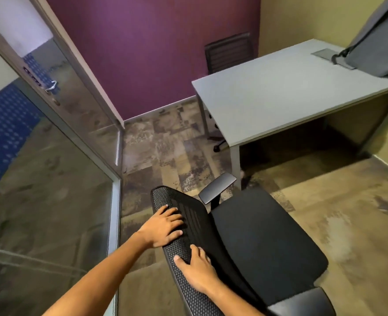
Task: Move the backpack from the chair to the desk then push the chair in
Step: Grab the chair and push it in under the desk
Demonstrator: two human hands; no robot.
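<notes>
A grey backpack (378, 42) stands on the far right corner of the grey desk (279, 99), partly cut off by the frame's edge. The black office chair (263, 242) stands on the carpet in front of the desk, its seat bare and facing the desk's open side. My left hand (163, 226) rests on the top of the chair's mesh backrest (181, 213), fingers curled over its edge. My right hand (200, 270) grips the same backrest lower down, closer to me.
A glass partition with a metal frame (115, 201) runs along the left, with a glass door (58, 87) behind it. A second dark chair (229, 53) stands behind the desk by the purple wall. Patterned carpet lies between chair and desk.
</notes>
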